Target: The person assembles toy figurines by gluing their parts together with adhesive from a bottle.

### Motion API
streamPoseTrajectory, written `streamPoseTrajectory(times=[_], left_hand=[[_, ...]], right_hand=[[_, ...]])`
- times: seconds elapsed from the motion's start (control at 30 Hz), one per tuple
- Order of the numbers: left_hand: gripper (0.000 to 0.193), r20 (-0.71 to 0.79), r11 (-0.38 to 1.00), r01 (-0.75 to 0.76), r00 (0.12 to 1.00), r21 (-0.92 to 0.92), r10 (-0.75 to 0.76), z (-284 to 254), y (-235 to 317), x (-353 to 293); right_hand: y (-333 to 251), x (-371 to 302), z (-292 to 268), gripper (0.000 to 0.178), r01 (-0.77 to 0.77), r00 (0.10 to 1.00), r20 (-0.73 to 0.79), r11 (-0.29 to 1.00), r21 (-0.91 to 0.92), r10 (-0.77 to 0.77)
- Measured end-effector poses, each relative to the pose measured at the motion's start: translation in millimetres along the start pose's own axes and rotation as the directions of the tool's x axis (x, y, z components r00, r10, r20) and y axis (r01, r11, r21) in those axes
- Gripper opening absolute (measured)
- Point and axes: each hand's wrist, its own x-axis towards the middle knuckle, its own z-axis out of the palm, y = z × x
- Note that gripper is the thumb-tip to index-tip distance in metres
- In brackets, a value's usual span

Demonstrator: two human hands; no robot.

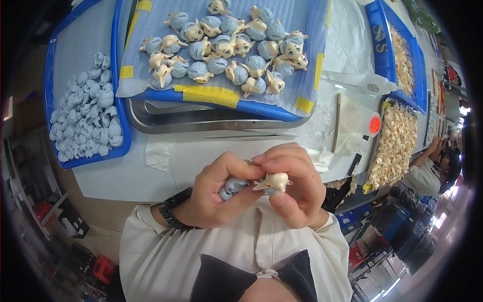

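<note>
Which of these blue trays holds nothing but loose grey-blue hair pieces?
The far-left tray: only grey-blue hair pieces lie in it. The middle tray carries doll heads; the right-hand bin contains beige pieces.

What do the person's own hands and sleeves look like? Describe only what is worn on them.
The left hand and right hand wear no gloves, so the fingers are uncovered. A dark, link-patterned band circles the left wrist. The sleeves are plain off-white cloth.
</note>
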Motion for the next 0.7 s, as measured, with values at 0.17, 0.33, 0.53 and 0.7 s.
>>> streamPoseTrajectory(times=[0.17, 0.33, 0.53, 0.7], left_hand=[[0.021, -0.026, 1.0, 0.012, 1.0, 0.007, -0.012, 0.8, -2.9, -1.3], [0.023, -0.012, 0.999, -0.005, 1.0, 0.032, 0.005, -0.6, -4.1, -0.9], [0.027, 0.014, 1.0, 0.015, 1.0, -0.007, -0.015, -1.2, -3.9, -1.6], [0.031, 0.005, 0.983, -0.099, 0.995, -0.157, 0.101, -0.4, -6.5, 1.7]], right_hand=[[0.9, 2.0, 0.3, 0.031, 0.075, 0.997, 0.003, 0.992, -0.103, -0.075], [4.2, 1.9, 1.6, 0.03, 0.109, 0.994, 0.0, 0.984, -0.142, -0.11], [5.3, 0.3, 1.5, 0.03, 0.063, 0.997, -0.029, 0.992, -0.109, -0.067], [12.4, 4.1, 1.6, 0.037, 0.105, 0.994, 0.039, 0.994, 0.02, -0.105]])
